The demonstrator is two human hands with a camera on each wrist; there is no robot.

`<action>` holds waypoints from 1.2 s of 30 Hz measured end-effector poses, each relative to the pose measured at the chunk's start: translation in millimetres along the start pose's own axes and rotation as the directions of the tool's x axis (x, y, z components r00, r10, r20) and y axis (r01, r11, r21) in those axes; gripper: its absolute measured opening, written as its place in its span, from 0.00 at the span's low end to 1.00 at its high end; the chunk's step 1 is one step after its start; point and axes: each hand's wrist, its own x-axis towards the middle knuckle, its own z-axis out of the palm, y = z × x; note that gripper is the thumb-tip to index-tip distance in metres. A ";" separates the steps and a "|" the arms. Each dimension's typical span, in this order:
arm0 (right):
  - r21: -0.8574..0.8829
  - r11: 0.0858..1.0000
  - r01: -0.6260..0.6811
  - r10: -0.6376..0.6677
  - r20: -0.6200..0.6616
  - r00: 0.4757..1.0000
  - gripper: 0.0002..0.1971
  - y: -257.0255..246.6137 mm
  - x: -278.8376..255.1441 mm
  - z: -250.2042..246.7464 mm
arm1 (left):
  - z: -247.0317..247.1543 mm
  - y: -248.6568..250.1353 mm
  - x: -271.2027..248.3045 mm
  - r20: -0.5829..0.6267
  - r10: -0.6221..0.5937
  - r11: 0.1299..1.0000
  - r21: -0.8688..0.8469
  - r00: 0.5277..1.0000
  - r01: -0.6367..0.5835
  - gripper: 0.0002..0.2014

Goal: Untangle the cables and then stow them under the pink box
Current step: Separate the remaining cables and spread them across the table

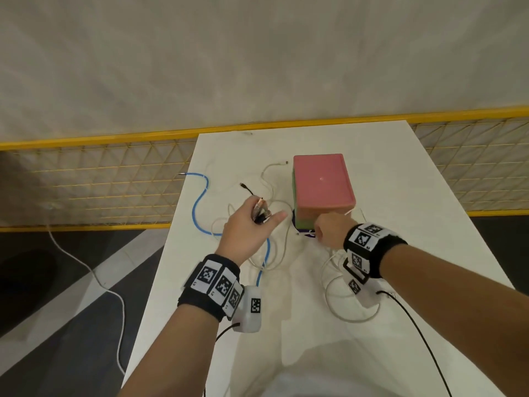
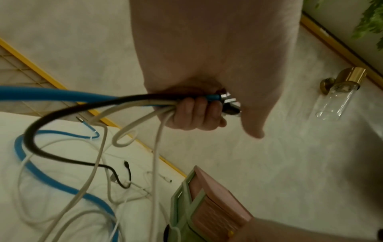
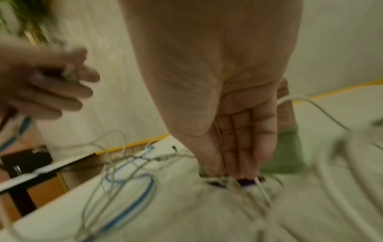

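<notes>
Cables (image 2: 99, 104) | left hand (image 1: 246, 227) raised, clutching ends | right hand (image 1: 329, 232) grip unclear, at pink box (image 1: 323, 181)

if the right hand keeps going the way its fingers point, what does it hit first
Probably the base of the pink box: the right hand points at its near bottom edge, fingertips already down among white cables there. Contact is unclear.
</notes>
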 end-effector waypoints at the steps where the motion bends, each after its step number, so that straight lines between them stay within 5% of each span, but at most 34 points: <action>1: -0.016 1.000 -0.014 0.014 0.008 1.000 0.10 0.5 -0.4 7.4 | 2.8 1.9 -1.0 0.030 -0.019 1.000 0.000 0.999 0.019 0.22; 7: -0.124 0.990 -0.071 0.064 -0.061 0.996 0.11 -1.0 -4.6 29.2 | 14.4 16.9 -2.1 0.058 -0.038 0.994 -0.099 0.998 0.043 0.21; 12: 0.231 0.971 -0.054 0.099 -0.190 0.977 0.09 -0.3 -7.3 25.8 | 11.5 19.0 0.1 0.015 -0.069 0.985 -0.158 0.997 0.071 0.20; 17: 0.651 0.714 0.260 0.053 -0.420 0.906 0.12 -18.2 -41.3 -8.8 | 8.4 26.7 5.3 -0.085 -0.099 0.955 -0.287 0.991 0.071 0.13; 20: 0.714 0.567 0.410 0.030 -0.515 0.856 0.11 -36.0 -62.5 -26.7 | 15.7 40.7 5.3 0.048 -0.080 0.928 -0.362 0.996 0.092 0.09; 23: 0.725 0.493 0.481 -0.003 -0.552 0.834 0.08 -44.8 -69.4 -29.1 | 25.4 52.4 6.0 0.100 -0.054 0.947 -0.310 0.994 0.083 0.18; 28: 0.652 0.572 0.498 -0.117 -0.536 0.836 0.13 -42.1 -71.0 -18.3 | 29.7 58.7 10.8 -0.017 -0.069 0.924 -0.379 0.997 0.058 0.26; 32: 0.646 0.547 0.532 -0.205 -0.513 0.834 0.15 -37.7 -70.2 -12.5 | 26.2 70.3 6.5 -0.041 -0.052 0.884 -0.466 0.998 0.027 0.25; 36: 0.574 0.674 0.465 -0.245 -0.420 0.874 0.13 -11.8 -69.3 3.1 | -4.2 83.6 12.2 -0.036 -0.087 0.662 -0.749 0.996 0.031 0.23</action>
